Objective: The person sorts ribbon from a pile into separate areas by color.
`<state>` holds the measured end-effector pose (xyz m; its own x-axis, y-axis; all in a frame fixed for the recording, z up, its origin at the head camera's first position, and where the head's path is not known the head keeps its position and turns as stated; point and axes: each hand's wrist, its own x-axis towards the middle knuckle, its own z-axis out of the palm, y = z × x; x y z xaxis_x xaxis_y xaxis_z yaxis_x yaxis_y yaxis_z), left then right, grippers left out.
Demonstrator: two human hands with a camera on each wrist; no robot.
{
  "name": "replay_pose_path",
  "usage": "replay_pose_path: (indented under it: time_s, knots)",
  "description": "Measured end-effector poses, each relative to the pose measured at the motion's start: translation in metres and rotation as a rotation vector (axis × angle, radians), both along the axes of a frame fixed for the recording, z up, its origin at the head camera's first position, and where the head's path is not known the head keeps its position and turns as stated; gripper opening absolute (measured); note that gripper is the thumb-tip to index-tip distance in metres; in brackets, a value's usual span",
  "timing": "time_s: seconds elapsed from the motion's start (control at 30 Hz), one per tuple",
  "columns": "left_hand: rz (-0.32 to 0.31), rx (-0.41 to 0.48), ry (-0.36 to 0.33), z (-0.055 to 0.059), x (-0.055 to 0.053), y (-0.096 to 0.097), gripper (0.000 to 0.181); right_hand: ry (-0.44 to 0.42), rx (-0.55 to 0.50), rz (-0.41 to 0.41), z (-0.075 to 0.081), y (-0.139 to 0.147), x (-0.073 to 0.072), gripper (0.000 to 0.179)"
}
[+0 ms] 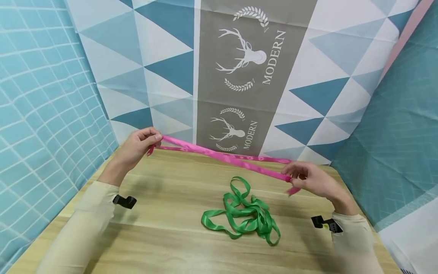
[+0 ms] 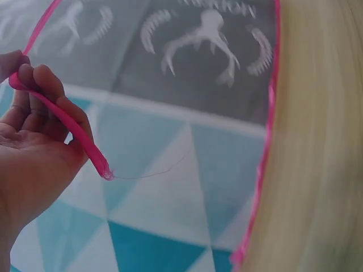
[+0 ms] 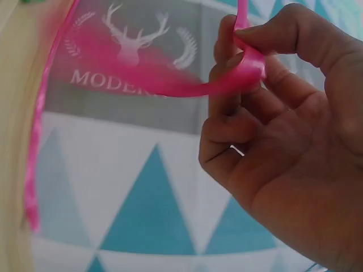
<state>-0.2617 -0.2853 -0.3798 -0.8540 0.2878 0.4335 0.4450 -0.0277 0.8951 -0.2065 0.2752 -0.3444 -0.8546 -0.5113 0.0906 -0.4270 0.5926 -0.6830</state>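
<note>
A pink ribbon [image 1: 246, 164] stretches nearly straight between both hands, above the tabletop. Its left part is pinched between thumb and fingers of my left hand [image 1: 138, 146]. A short tail with a frayed end [image 2: 103, 168] and a loose thread hangs past those fingers. On the other side my right hand [image 1: 316, 180] pinches the ribbon between thumb and forefinger, with a blurred tail [image 3: 187, 89] hanging from it. Behind, a second pink strip [image 1: 267, 159] runs along the table's back edge. Nearer, a green ribbon [image 1: 263, 220] lies in a loose, looped heap.
The wood-grain table [image 1: 164, 228] meets a patterned cloth backdrop [image 1: 171, 83] with triangles and deer heads. Blue cloth walls close in the left side [image 1: 44, 95] and right side [image 1: 403, 144]. Each sleeve carries a small black wrist device [image 1: 124, 201].
</note>
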Motion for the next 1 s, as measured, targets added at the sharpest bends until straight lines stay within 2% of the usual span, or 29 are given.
replay_pose_path:
  time_s: [0.1, 0.2, 0.43, 0.5, 0.63, 0.73, 0.87, 1.0]
  knots:
    - [0.11, -0.073, -0.071, -0.009, -0.012, -0.008, 0.026, -0.025, -0.056, -0.058, -0.009, 0.018, -0.013, 0.023]
    - [0.191, -0.102, -0.133, -0.016, -0.018, -0.014, 0.033, -0.029, -0.11, -0.103, -0.02, 0.035, -0.028, 0.018]
    - [0.303, -0.077, -0.199, -0.029, -0.031, -0.034, 0.037, -0.054, -0.187, -0.228, -0.041, 0.052, -0.065, 0.02]
    - [0.329, -0.107, -0.216, -0.035, -0.037, -0.041, 0.041, -0.062, -0.179, -0.247, -0.046, 0.054, -0.078, 0.024]
    - [0.374, -0.24, -0.258, -0.049, -0.058, -0.053, 0.053, -0.037, -0.133, -0.287, -0.055, 0.057, -0.102, 0.03]
    - [0.381, -0.327, -0.283, -0.06, -0.074, -0.06, 0.053, -0.008, -0.087, -0.321, -0.063, 0.061, -0.118, 0.029]
    - [0.381, -0.439, -0.268, -0.073, -0.088, -0.064, 0.041, -0.006, -0.041, -0.355, -0.078, 0.065, -0.135, 0.024]
    - [0.41, -0.536, -0.22, -0.08, -0.094, -0.06, 0.031, -0.031, -0.068, -0.37, -0.093, 0.067, -0.147, 0.022]
